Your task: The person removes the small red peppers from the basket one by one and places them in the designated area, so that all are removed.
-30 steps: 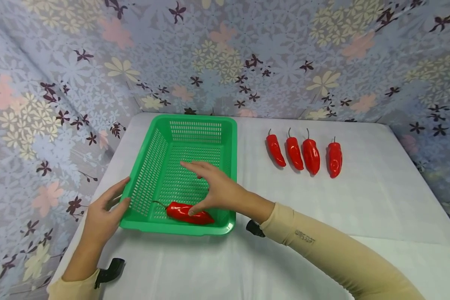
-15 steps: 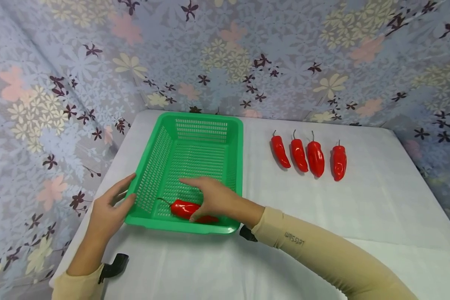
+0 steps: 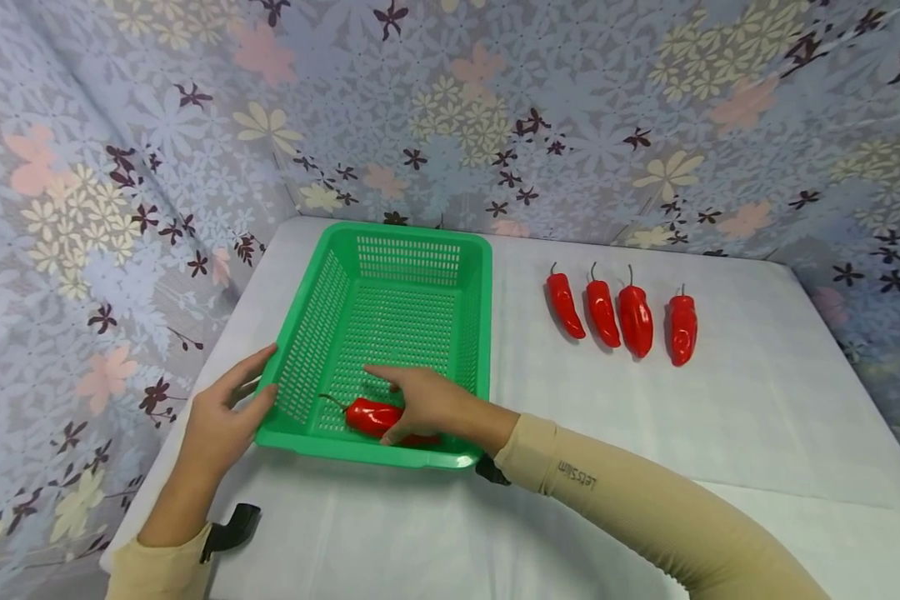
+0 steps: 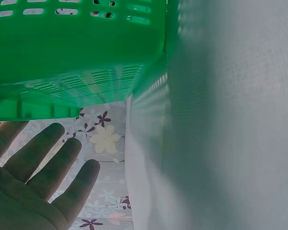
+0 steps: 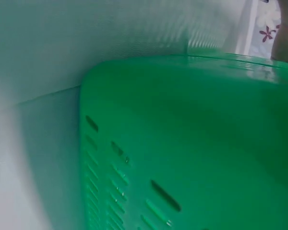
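One red pepper (image 3: 364,414) lies across the near end of a green plastic basket (image 3: 322,451), its thin stem to the left. My right hand (image 3: 426,402) is over the pepper's right part, thumb overlapping its near side and index finger stretched straight to the left. The other fingers are mostly hidden under the hand. At the basket's left rim is my left hand (image 3: 221,423), thumb and fingertips right at the edge. In the left wrist view its fingers (image 4: 69,167) look straight, outside the basket wall. The right wrist view shows mainly the basket's outer wall (image 5: 197,124).
Several more red peppers lie in a row right of the basket, from the leftmost pepper (image 3: 566,306) to the rightmost pepper (image 3: 682,328). They rest on a white-covered table (image 3: 585,400). Flowered cloth (image 3: 555,100) rises behind the table and along its left side.
My right hand has come lower and nearer over the pepper in the basket, its fingers drawn closer to the thumb. The left hand stays at the rim. The head view has shifted slightly.
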A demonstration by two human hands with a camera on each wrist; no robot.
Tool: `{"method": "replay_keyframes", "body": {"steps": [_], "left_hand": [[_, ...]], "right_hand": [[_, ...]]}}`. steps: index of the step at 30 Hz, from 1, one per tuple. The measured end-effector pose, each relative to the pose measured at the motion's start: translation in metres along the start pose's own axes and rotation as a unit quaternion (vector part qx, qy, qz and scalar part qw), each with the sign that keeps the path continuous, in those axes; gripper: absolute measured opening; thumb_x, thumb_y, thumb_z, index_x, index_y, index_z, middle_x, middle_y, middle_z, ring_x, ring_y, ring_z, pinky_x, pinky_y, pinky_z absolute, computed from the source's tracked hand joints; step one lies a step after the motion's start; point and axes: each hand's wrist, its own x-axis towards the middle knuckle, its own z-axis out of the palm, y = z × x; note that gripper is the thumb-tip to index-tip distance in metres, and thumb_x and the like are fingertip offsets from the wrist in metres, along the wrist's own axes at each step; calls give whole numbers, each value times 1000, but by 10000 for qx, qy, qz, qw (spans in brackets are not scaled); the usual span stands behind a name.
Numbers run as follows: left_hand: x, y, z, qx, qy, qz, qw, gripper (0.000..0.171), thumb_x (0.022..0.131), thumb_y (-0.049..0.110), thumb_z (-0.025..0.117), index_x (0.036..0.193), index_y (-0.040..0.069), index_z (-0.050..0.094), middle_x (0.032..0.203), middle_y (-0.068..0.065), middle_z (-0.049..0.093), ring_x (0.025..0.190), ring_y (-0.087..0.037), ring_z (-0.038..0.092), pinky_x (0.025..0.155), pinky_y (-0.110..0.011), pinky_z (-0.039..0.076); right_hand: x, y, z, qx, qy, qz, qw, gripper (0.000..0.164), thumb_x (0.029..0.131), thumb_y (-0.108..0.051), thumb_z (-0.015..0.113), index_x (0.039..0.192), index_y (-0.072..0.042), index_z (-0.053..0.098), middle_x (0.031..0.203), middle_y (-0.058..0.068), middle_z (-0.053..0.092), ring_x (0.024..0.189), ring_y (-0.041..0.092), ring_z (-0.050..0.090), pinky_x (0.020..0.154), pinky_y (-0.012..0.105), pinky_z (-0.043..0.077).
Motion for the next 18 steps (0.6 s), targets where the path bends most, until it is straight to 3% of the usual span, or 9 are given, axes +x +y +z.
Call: {"method": "replay_keyframes", "body": {"steps": [4,13,18], "left_hand": [[0,-1,1,107,10,3,9999,48,98,14,64,145,15,57,142,-3,58,124,-30,58,99,-49,50],[-1,0,0,34,-4,-44,10000,47,99,15,63,145,15,57,143,-6,57,125,-35,58,98,-57,48],[-2,1,1,20,17,-45,10000,47,98,15,63,145,15,57,143,-8,57,124,-37,58,98,-59,47]], "right_hand": [[1,0,2,-33,-82,83,9999,103,74,-16,92,159,-23,35,132,10,63,120,22,59,89,32,53],[-1,2,2,341,-31,-14,9994,99,76,-5,89,158,-22,37,98,2,70,89,12,62,70,24,53],[-2,2,1,507,162,-104,9985,90,78,-7,87,155,-20,43,101,3,69,92,14,62,71,25,55]]}}
